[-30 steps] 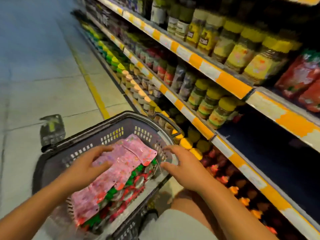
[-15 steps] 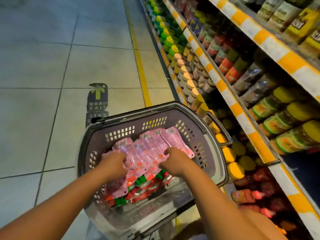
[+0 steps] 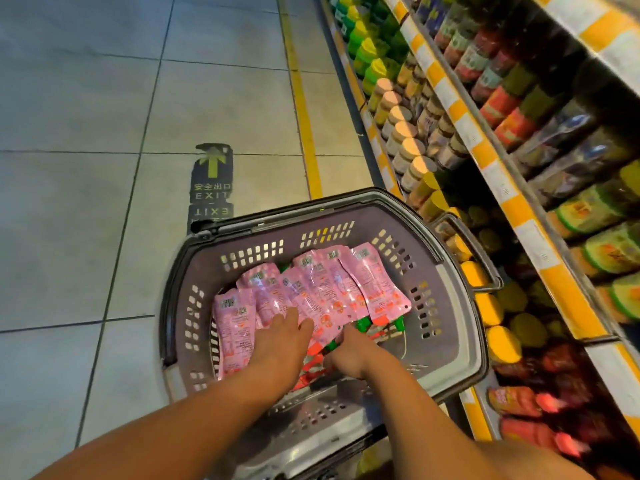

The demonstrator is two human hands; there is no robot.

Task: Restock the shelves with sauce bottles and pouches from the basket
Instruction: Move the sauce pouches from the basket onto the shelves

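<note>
1. A grey perforated plastic basket (image 3: 446, 308) sits on the tiled floor (image 3: 86, 209) beside the orange-and-white-edged shelves (image 3: 491, 174).
2. Pink foil sauce pouches (image 3: 322, 289) with green caps lie fanned inside it.
3. The left hand (image 3: 282, 344) rests on the pouches, fingers (image 3: 289, 315) fairly straight.
4. The right hand (image 3: 349, 351) reaches under the fan; its fingers are hidden, so its grip cannot be told.

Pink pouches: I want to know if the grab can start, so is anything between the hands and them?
Nothing visible is. The left hand already lies flat on the pink pouches in the basket, and the right hand reaches into their green-capped ends. How its fingers hold them cannot be told.
</note>
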